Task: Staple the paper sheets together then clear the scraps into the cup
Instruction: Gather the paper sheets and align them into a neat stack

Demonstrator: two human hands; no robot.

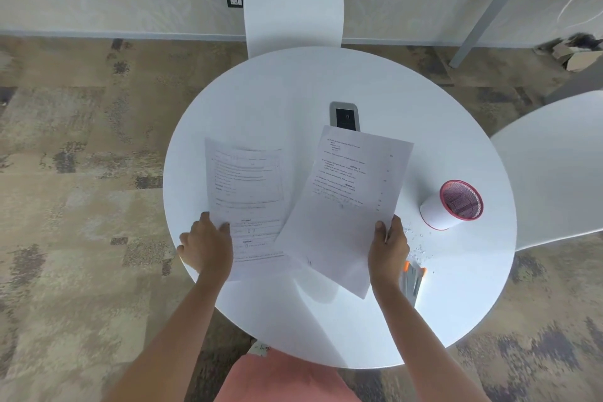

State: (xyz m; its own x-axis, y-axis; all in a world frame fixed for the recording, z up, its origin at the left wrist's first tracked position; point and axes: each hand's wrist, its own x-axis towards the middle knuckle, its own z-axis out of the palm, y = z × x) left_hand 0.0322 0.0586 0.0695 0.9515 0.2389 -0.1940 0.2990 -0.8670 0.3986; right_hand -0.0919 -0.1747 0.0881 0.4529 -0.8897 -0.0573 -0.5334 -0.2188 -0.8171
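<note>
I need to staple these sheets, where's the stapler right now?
Head view: the stapler lies on the table, right side, just outside the right hand, nearer than the scraps and cup.

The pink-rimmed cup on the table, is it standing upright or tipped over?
Upright. The cup stands on its base on the table, its open mouth facing up. The paper scraps lie outside it.

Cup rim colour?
Pinkish red, top and base, on a white cup with pinkish mesh inside. Head view shows it.
</note>
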